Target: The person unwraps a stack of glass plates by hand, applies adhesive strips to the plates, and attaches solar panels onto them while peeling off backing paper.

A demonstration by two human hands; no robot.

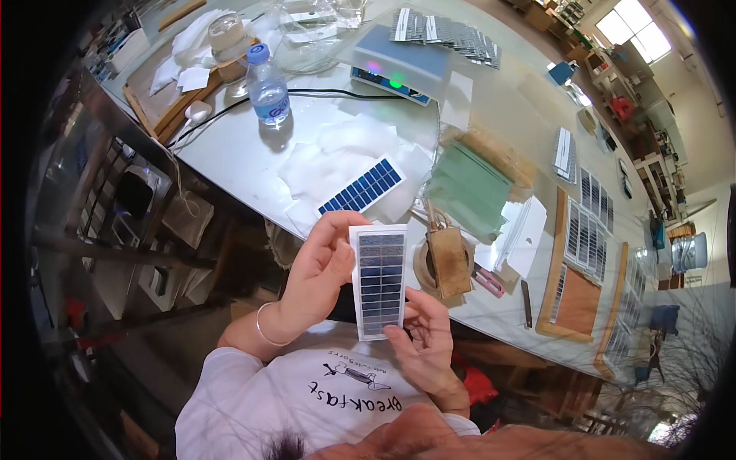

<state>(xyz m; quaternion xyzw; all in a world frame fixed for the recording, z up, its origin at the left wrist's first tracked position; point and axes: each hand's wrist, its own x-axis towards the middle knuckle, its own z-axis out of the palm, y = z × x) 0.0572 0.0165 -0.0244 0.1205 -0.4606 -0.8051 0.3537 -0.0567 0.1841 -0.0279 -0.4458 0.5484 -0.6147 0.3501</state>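
A small solar panel (381,282) with a white border is held upright in front of the white shirt. My left hand (322,264) grips its upper left edge, with a thin bangle on the wrist. My right hand (422,337) pinches the lower right edge, the thumb on the panel's face. Just beyond, a second blue solar panel (362,186) lies on loose white sheets (322,157). To the right of the held panel, a brown block-shaped tool (448,263) rests on a round base at the table's edge.
A water bottle (268,92) stands at the left beside a black cable. Behind is a lit electronic box (402,65) with strips on top. Green sheets (469,188), a pink-handled cutter (488,281), a dark metal strip (527,303) and wooden trays (563,335) of cells lie rightward.
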